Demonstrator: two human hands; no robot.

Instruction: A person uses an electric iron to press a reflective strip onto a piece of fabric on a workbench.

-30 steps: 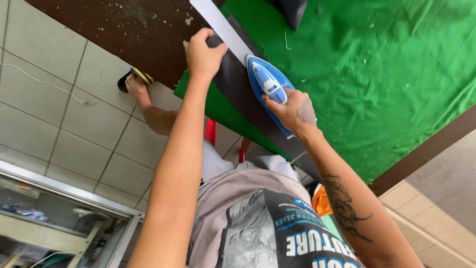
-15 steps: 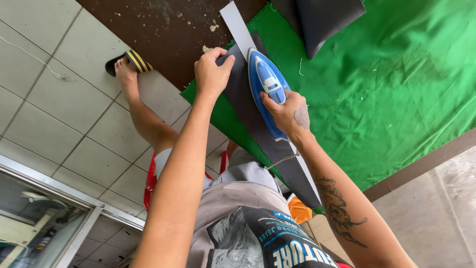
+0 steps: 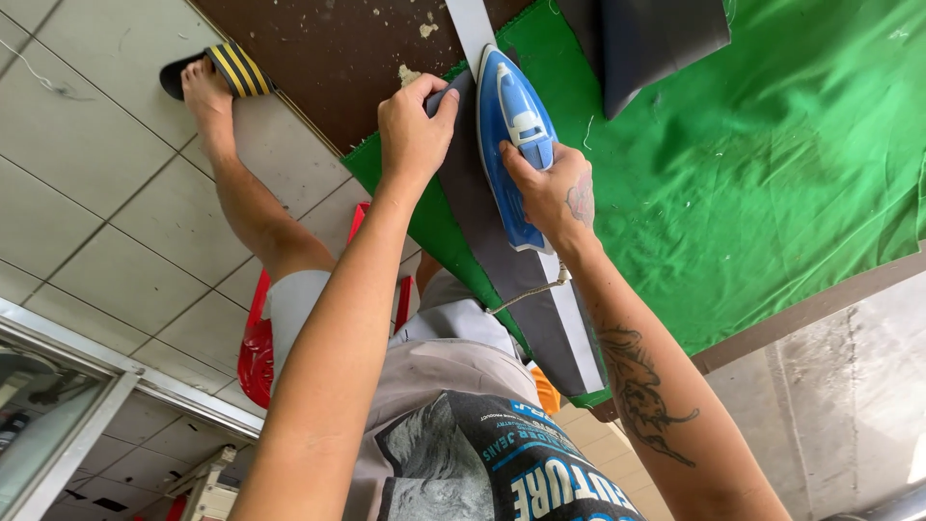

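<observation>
— Two hands on the desk? Where's the iron?
— Blue iron flat on a grey fabric strip, over green cloth. Right hand fingers wrapped round its handle.
— Left?
— Left hand just beside the iron, fingers curled, pinching the strip's edge. Cord trails off the iron's rear.

a blue and white iron lies flat along a long dark grey fabric strip (pale along one edge) stretched over green cloth.
</observation>
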